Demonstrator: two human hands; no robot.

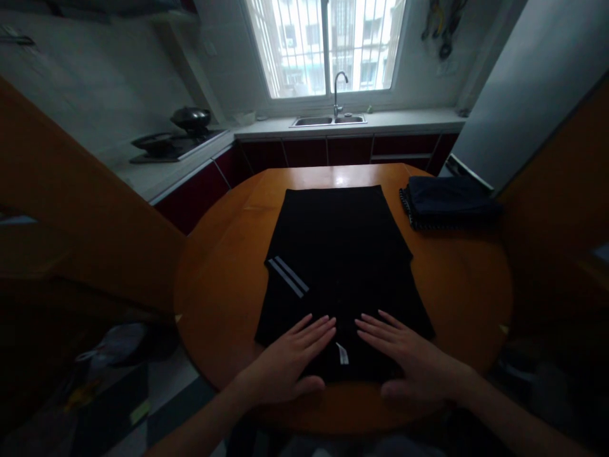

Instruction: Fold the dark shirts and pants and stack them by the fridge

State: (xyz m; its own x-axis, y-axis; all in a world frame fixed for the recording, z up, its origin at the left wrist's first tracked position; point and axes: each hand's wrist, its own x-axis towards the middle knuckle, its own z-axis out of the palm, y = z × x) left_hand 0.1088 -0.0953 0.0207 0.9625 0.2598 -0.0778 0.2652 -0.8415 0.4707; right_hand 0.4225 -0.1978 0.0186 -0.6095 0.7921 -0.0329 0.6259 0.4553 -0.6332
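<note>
A black garment [342, 247], its exact kind unclear, lies flat and folded on the round wooden table [214, 285]. Two grey stripes [288, 277] run slantwise across its left part. Near its close edge, a small white label [342, 354] shows between my hands. My left hand [295, 355] rests flat on the lower left of the cloth, fingers stretched out. On the lower right, my right hand [404, 355] lies the same way, palm down with fingers extended. Neither hand grips anything.
A stack of folded dark clothes [447, 200] sits at the table's back right. Beyond are a counter with a sink [328, 120] under a window, and a stove [181, 145] with a wok [190, 117] to the left. A fridge [518, 89] stands at right.
</note>
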